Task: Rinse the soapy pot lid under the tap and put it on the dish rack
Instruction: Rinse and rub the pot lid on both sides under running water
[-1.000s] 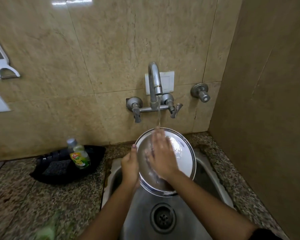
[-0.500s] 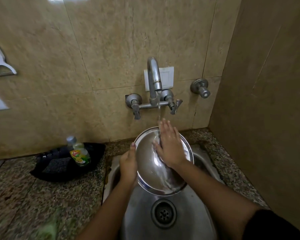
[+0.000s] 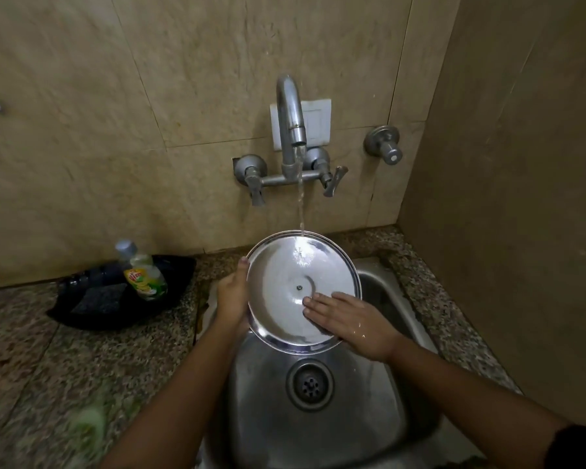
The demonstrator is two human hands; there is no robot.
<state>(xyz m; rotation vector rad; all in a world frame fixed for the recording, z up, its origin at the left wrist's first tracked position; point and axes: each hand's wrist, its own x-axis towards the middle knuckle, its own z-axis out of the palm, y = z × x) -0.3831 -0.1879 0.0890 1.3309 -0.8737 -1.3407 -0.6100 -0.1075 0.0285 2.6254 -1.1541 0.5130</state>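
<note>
A round steel pot lid (image 3: 285, 282) is held tilted over the steel sink (image 3: 379, 431), its inner face toward me with a small rivet at the centre. Water runs from the wall tap (image 3: 290, 113) onto the lid's upper part. My left hand (image 3: 232, 294) grips the lid's left rim, thumb on the edge. My right hand (image 3: 349, 318) lies flat with spread fingers on the lid's lower right face. No dish rack is in view.
A black tray (image 3: 82, 311) on the granite counter to the left holds a green dish-soap bottle (image 3: 142, 274) and a dark scrub pad (image 3: 99, 301). The sink drain (image 3: 310, 385) is below the lid. A tiled side wall stands close on the right.
My right hand slid from the lid's upper middle down to its lower right. The water now strikes the bare upper face. The lid's soapy film looks washed off.
</note>
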